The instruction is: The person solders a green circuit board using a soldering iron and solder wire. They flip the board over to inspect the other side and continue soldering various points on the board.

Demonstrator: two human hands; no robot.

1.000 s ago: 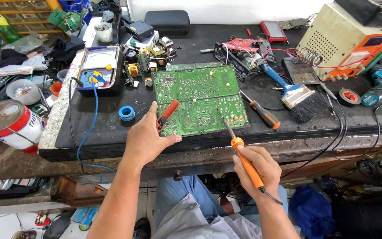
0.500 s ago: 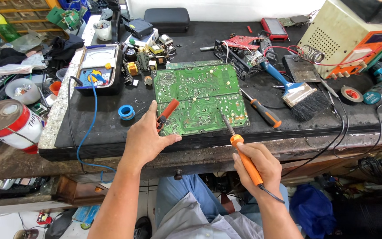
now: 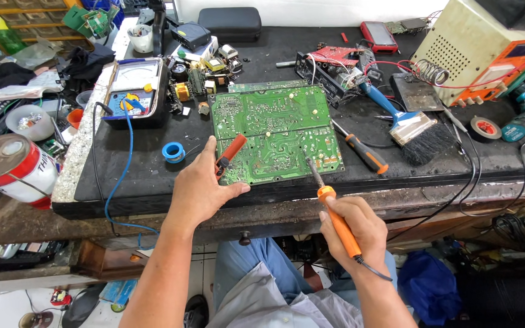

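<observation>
A green circuit board lies solder side up on the black bench mat. My left hand rests on the board's near left corner and holds a small tool with a red handle against it. An orange-handled soldering iron is gripped in my right hand, its metal tip touching the board's near right edge. The iron's black cord trails off below my wrist.
A blue solder spool and an analog multimeter lie left of the board. An orange screwdriver, a blue-handled brush, a roll of tape and a beige power supply sit to the right. A tin can stands far left.
My view has shifted slightly, and the iron's tip has edged a little to the right along the board's near edge. My left hand stays on the board.
</observation>
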